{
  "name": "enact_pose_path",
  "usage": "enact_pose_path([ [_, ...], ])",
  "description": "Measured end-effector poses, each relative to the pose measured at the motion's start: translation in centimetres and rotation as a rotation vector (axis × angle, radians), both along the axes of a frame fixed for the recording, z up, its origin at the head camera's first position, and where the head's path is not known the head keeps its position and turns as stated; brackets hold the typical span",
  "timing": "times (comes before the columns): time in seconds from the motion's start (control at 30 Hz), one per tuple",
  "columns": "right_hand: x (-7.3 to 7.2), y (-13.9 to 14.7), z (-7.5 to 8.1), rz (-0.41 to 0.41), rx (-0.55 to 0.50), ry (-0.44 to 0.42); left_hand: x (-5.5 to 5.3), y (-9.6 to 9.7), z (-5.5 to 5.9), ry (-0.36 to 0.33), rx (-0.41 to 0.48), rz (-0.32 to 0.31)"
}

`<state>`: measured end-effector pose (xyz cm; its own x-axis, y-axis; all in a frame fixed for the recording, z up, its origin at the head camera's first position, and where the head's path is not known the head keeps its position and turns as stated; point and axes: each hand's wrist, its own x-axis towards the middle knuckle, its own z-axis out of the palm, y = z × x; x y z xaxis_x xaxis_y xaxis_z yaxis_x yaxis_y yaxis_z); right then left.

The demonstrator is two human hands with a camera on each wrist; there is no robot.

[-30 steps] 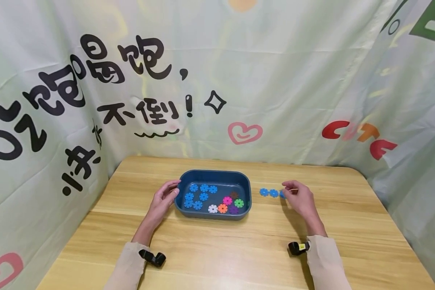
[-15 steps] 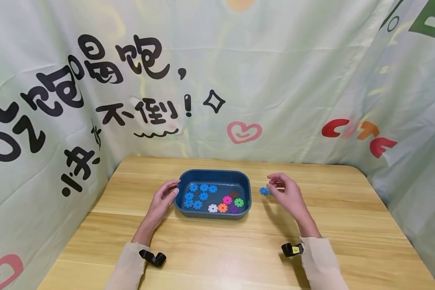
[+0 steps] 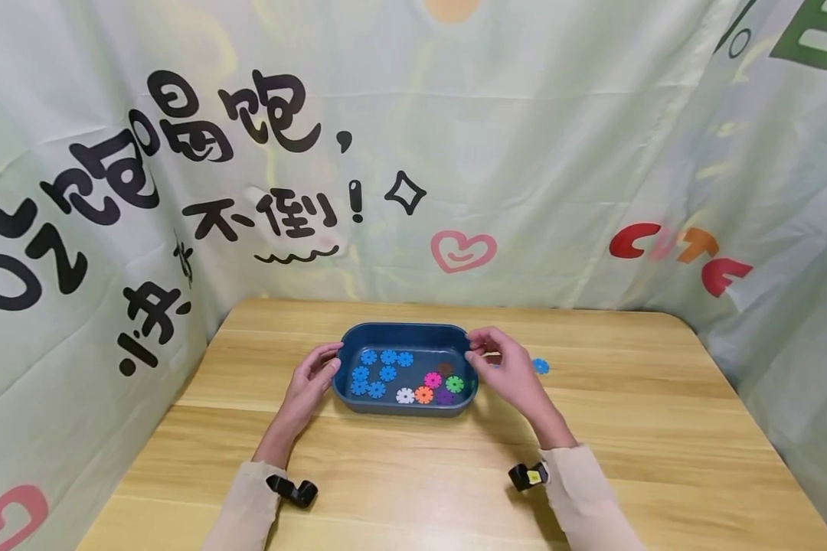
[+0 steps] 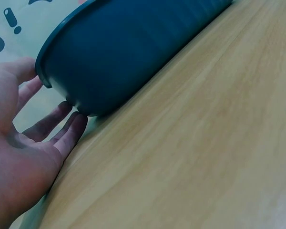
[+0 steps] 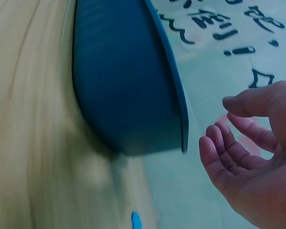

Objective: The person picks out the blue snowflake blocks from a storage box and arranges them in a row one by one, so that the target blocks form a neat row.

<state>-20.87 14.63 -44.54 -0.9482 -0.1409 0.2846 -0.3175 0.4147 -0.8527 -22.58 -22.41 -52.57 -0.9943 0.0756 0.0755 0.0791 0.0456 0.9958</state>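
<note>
A dark blue tray (image 3: 406,408) stands on the table. My left hand (image 3: 306,383) holds its left end; in the left wrist view the thumb reaches the rim and several fingertips (image 4: 78,121) touch the outer wall. My right hand (image 3: 513,371) is at the tray's right rim, fingers loosely curled; the right wrist view shows a gap to the rim and nothing held. Inside the tray lie several blue snowflake discs (image 3: 388,373), plus pink (image 3: 432,379), green (image 3: 454,384), orange (image 3: 423,395), white (image 3: 404,396), purple (image 3: 444,398) and brown (image 3: 444,368) ones.
A blue snowflake disc (image 3: 540,366) lies on the table right of my right hand, which hides the rest of its row. The wooden table (image 3: 400,482) ends at a printed curtain (image 3: 551,191) behind and at both sides.
My right hand has moved left, from over the row of blue snowflake discs to the tray's right rim. The rightmost blue disc now shows. My left hand and the tray have stayed put.
</note>
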Motion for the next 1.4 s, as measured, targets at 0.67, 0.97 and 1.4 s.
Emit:
enact_pose_path([
  [0.67,-3.6,-7.1,-1.0,0.193,0.179,-0.104,0.0,-0.5,-0.1,0.008,0.017,0.002],
  [0.97,-4.7,-8.7,-2.2,0.184,0.31,-0.151,0.0,-0.3,-0.1,0.007,0.008,-0.005],
  [1.4,-5.4,-9.7,-3.1,0.195,0.551,-0.124,-0.1,-0.1,0.0,-0.002,0.012,-0.01],
])
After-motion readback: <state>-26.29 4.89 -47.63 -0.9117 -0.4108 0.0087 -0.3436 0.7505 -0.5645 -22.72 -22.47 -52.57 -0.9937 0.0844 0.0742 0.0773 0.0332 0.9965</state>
